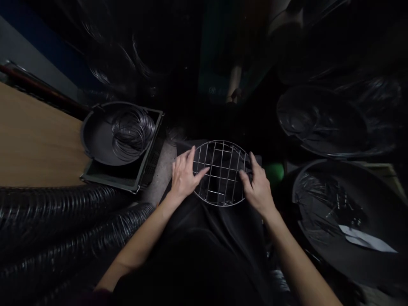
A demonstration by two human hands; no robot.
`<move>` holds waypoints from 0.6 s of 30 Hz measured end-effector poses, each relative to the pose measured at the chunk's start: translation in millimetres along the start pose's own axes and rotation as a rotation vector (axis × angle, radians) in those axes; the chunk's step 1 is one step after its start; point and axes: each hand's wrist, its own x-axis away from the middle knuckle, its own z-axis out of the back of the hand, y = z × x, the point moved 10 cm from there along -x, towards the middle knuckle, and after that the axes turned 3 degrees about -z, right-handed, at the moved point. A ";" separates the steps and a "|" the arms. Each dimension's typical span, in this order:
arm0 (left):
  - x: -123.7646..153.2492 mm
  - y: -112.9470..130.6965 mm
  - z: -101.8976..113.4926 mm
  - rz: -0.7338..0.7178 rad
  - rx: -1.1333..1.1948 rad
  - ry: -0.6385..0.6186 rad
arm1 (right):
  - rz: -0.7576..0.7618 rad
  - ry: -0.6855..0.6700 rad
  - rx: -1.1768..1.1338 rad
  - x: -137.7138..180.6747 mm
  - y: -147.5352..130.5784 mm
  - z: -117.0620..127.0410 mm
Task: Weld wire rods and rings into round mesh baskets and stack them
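Observation:
A round wire grill rack (219, 176) with a thin metal rim and crossing bars is in the middle of the view, above my dark-clothed lap. My left hand (186, 172) is at its left rim, thumb over the bars and fingers along the outer edge. On the opposite side my right hand (257, 185) has the rim between thumb and fingers. The undersides of both hands' grips are hidden. A dark flat piece shows behind the rack.
To the left, a dark round basin (98, 138) with a coil of wire rings (132, 134) rests on a crate (137, 178). Stacks of rings (63, 212) lie at lower left. On the right, a large basin (376, 212) contains short wire rods and a white strip (366, 239); another basin (344, 123) stands behind.

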 end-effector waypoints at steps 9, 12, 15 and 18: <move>-10.0 -2.2 -6.2 -0.144 0.356 -0.071 | -0.105 0.099 -0.351 28.7 16.1 -18.1; -15.5 -8.1 -5.2 -0.120 0.351 -0.053 | -0.024 0.151 -0.353 35.9 14.7 -22.8; -14.3 -6.0 -6.6 -0.127 0.346 -0.033 | -0.005 0.185 -0.327 46.9 18.8 -27.4; -10.3 -0.2 -12.4 -0.156 0.363 -0.035 | -0.015 0.231 -0.332 55.8 24.6 -30.0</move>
